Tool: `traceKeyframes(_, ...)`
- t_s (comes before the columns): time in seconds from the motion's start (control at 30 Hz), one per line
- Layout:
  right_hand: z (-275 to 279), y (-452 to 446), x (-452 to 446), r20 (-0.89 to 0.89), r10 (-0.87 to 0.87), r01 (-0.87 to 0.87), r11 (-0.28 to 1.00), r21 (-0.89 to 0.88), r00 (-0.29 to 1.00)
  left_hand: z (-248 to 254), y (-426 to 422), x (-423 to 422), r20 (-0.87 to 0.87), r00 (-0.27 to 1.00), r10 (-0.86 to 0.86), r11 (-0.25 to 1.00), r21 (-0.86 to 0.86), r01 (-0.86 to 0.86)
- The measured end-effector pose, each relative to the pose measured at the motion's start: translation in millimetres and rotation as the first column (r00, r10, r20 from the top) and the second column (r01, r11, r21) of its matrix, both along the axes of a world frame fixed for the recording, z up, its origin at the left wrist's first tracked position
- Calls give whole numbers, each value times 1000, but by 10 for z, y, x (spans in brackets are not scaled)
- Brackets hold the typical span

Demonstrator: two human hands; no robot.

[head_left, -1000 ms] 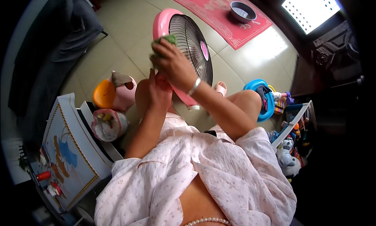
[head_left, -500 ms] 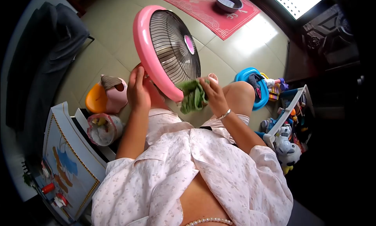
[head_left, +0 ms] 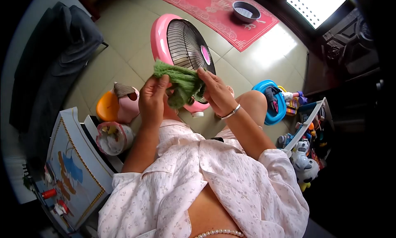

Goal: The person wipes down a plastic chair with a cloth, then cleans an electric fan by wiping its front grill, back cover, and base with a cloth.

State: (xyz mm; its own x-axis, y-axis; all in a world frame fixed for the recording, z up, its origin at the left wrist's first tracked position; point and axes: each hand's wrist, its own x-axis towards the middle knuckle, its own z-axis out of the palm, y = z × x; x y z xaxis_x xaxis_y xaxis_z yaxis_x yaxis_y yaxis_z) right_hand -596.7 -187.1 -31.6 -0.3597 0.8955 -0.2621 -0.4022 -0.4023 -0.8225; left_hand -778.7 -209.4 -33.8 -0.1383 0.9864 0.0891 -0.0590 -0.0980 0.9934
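Note:
A crumpled green cloth (head_left: 181, 79) is stretched between my two hands, in front of a pink fan. My left hand (head_left: 153, 93) pinches its left end between thumb and fingers. At the other end, my right hand (head_left: 216, 91), with a silver bracelet at the wrist, grips the cloth near its top corner. The pink fan (head_left: 161, 36) with a black wire grille stands on the floor between my legs, tilted in view. Cloth and hands hide the lower part of its grille.
A grey basin (head_left: 246, 12) sits on a red mat (head_left: 222, 21) ahead. To the left are an orange and pink child's potty (head_left: 119, 104), a waste bin (head_left: 113, 138) and a white cabinet (head_left: 78, 168). On the right are a blue basin (head_left: 270, 104) and a toy crate (head_left: 307, 124).
My left hand has let go of the fan's rim and taken hold of the cloth. The cloth has moved up and left, away from the fan's lower edge, and is spread wider.

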Motion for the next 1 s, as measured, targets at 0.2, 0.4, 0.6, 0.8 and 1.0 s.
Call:
traceKeyframes(0.2, 1, 141, 77, 54, -148, 124, 941, 314, 987, 253, 179, 24, 243, 967, 71, 997, 11, -76)
traceKeyframes(0.4, 306, 327, 115, 121, -258, 168, 855, 490, 959, 579, 329, 6, -167, 978, 123, 931, 360, -56)
traceKeyframes(0.6, 430, 414, 95, 344, -312, 8, 751, 661, 886, 513, 275, -302, -342, 935, 96, 940, 340, 28)
traceKeyframes(0.8, 667, 1162, -346, 346, -346, 11, 722, 692, 872, 668, 922, -569, -8, 984, 179, 960, 221, -173)
traceKeyframes(1.0, 278, 1685, -626, 489, -651, -95, 542, 835, 581, -163, 1721, -845, -333, 834, 440, 847, 463, -262)
